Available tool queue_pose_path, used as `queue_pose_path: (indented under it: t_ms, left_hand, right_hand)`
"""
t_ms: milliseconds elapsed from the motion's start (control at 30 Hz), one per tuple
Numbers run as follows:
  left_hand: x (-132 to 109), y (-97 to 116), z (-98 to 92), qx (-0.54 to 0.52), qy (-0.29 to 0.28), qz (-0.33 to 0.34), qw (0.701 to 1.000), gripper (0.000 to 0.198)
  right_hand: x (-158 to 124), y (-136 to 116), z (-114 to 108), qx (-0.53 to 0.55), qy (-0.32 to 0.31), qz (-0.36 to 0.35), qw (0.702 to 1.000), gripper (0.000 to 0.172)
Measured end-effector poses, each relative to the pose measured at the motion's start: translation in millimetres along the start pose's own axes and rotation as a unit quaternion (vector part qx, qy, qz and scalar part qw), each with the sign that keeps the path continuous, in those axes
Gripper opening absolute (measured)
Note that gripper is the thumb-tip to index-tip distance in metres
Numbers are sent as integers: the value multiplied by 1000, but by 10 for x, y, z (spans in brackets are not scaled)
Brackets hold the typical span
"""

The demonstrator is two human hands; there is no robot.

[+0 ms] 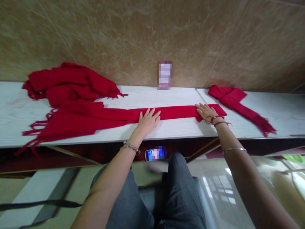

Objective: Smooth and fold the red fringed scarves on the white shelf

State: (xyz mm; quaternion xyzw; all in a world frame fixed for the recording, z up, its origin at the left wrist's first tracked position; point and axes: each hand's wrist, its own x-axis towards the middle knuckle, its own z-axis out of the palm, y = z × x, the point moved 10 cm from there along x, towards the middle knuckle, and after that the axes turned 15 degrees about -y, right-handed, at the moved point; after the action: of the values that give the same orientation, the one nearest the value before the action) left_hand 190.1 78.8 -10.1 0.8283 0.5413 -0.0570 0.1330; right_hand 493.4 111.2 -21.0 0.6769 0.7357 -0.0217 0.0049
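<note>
A long red scarf (176, 112) lies stretched along the white table, folded into a narrow strip at its middle and right. Its left part spreads wider, with tassels hanging over the front edge. My left hand (149, 122) rests flat on the middle of the strip, fingers spread. Near the folded right end, my right hand (206, 112) presses down on the cloth with its fingers stretched out. A little fringe sticks out below that hand. Neither hand grips the fabric.
A heap of red scarves (71, 81) sits at the back left, meeting the spread scarf. Another folded red scarf (234, 98) lies to the right. A blurred-out upright card (165, 74) stands by the marbled wall. Below the white tabletop (166, 130), a phone (152, 154) lies on a shelf.
</note>
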Motion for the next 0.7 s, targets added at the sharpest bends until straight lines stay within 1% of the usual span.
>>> queue_pose_path:
  t_ms: [67, 100, 167, 200, 267, 300, 333, 367, 400, 467, 600, 700]
  left_hand:
    - [20, 12, -58, 9, 25, -5, 1000, 46]
    - [23, 14, -96, 16, 41, -3, 999, 45]
    - [20, 25, -168, 32, 70, 14, 997, 43]
    - [16, 30, -191, 39, 79, 26, 996, 41]
    - [2, 32, -212, 50, 86, 50, 994, 37]
    - [-8, 26, -212, 53, 85, 58, 993, 35]
    - [-21, 17, -208, 57, 84, 64, 993, 34]
    - [-36, 6, -202, 62, 84, 67, 992, 33]
    - [-53, 0, -194, 69, 83, 69, 992, 32]
    - [-83, -7, -175, 83, 82, 73, 990, 31]
    - [-105, 4, -177, 104, 96, 86, 986, 31]
    - [-76, 41, -196, 123, 113, 115, 979, 30]
  right_hand:
    - [-27, 39, -123, 2, 31, 13, 999, 39]
    - [-31, -3, -203, 1, 52, 9, 999, 37]
    - [-13, -226, -350, 2, 87, -20, 996, 35]
    - [10, -413, -392, 4, 90, -53, 995, 35]
    - [47, -875, -409, 11, 73, -140, 987, 33]
    - [31, -1177, -367, 18, 44, -223, 974, 32]
    - [0, -1422, -322, 17, 20, -283, 959, 30]
    - [-31, -1595, -290, 18, 8, -319, 948, 28]
    - [-61, -1716, -260, 19, 0, -343, 939, 28]
    - [-84, -1781, -232, 22, 8, -342, 939, 28]
    - [-106, -1660, -209, 15, 31, -308, 951, 29]
    - [-121, -1638, -223, -2, 41, -310, 950, 30]
